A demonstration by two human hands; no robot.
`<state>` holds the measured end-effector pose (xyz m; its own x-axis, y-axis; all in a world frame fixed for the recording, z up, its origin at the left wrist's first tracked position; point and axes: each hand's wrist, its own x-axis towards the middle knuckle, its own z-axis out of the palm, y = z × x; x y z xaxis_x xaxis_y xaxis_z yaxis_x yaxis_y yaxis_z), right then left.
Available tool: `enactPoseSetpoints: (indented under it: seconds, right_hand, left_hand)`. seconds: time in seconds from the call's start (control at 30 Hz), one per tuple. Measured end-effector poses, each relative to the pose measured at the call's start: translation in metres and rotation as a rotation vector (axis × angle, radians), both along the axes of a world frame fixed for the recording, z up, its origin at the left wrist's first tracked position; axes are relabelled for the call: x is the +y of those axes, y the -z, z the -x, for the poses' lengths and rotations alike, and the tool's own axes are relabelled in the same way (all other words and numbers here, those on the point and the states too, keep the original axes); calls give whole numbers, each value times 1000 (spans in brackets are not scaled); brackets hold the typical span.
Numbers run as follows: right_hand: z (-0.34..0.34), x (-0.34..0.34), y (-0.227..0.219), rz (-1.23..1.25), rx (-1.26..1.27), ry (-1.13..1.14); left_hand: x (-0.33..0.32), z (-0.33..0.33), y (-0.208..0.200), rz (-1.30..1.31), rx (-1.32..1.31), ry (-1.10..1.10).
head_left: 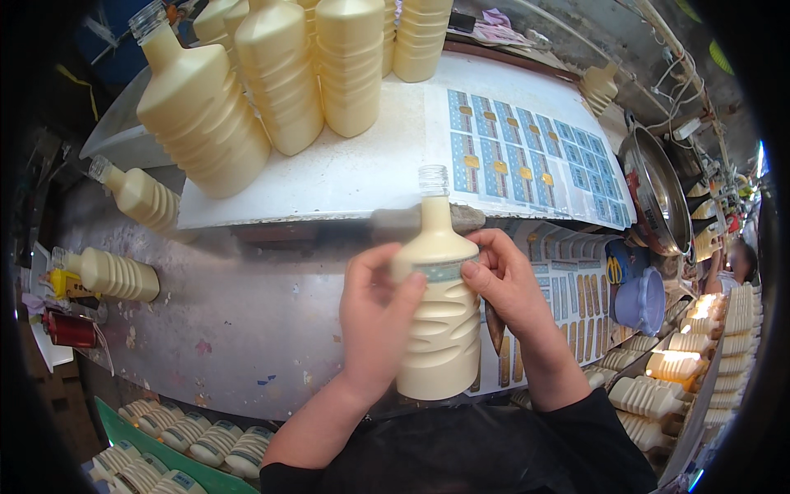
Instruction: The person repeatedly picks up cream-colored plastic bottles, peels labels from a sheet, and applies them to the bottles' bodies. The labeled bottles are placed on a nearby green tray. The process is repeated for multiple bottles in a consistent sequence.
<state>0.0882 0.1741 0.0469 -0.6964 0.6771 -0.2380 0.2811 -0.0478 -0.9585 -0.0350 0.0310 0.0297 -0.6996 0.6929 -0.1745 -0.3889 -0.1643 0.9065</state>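
In front of me stands a cream ribbed plastic bottle (pixel 440 337) with a clear threaded neck. A narrow blue-grey label (pixel 444 270) lies across it just below the shoulder. My left hand (pixel 374 305), smeared by motion, grips the bottle's left side with its thumb by the label's left end. On the other side, my right hand (pixel 518 284) is closed on the bottle, its thumb pressing the label's right end and its fingers round behind. A brown pointed tool (pixel 494 328) shows beneath the right palm; whether the hand holds it I cannot tell.
Sheets of blue labels (pixel 514 152) lie on the raised white board (pixel 395 177), beside several tall cream bottles (pixel 280 78). More sheets (pixel 568 288) and a purple bucket (pixel 639 300) are at right. Bottles fill a green crate (pixel 177 449) at lower left.
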Motion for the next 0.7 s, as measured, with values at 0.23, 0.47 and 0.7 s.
enactPoseSetpoints:
  seconds: [0.23, 0.47, 0.7]
  right_hand:
    - [-2, 1, -1, 75, 14, 2]
    - [-16, 2, 0, 208, 39, 3]
    - [-24, -1, 0, 241, 13, -45]
  left_hand:
    - [-2, 1, 6, 70, 28, 33]
    - [-14, -9, 7, 145, 303, 70]
    - [-13, -9, 10, 191, 368, 87]
